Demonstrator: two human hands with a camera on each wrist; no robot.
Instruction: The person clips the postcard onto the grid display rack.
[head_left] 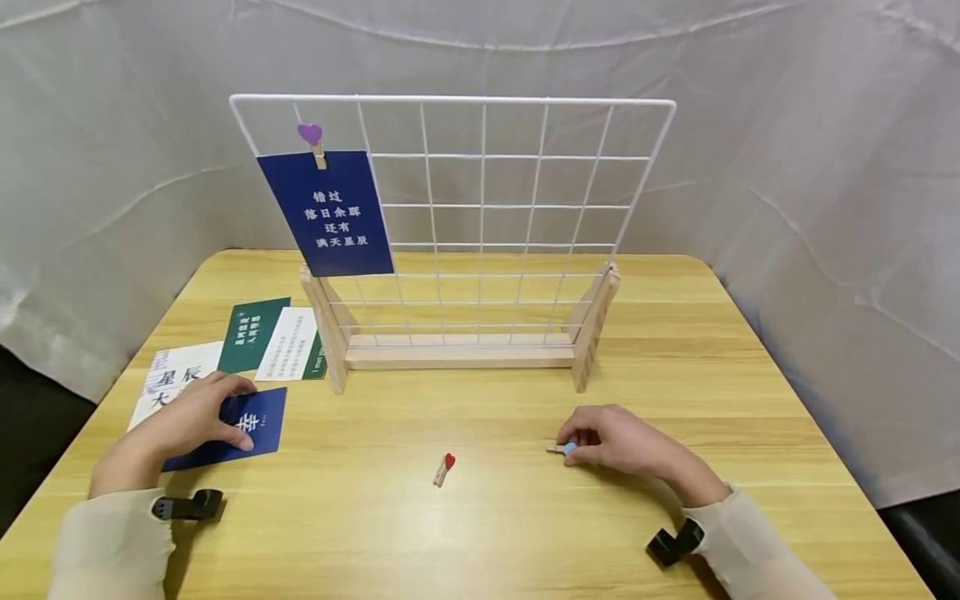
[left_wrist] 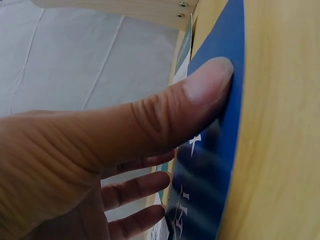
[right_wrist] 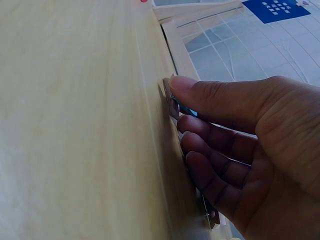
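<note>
My left hand (head_left: 191, 421) is over a dark blue card (head_left: 273, 410) with white writing on the table's left side. In the left wrist view the thumb (left_wrist: 210, 82) touches the card's face, while the other fingers extend loosely beyond it. On the right, my right hand (head_left: 622, 442) pinches a small wooden clothespin with a blue heart (head_left: 569, 448) between thumb and fingers, close to the tabletop. A clothespin with a red heart (head_left: 444, 469) lies between the hands, touched by neither.
Behind the hands stands a white wire grid (head_left: 482, 158) on a wooden base (head_left: 457, 357). A navy card (head_left: 341, 179) hangs at its upper left from a purple-heart clothespin (head_left: 310, 134). Green (head_left: 251, 354) and white cards (head_left: 279, 350) overlap at the table's left.
</note>
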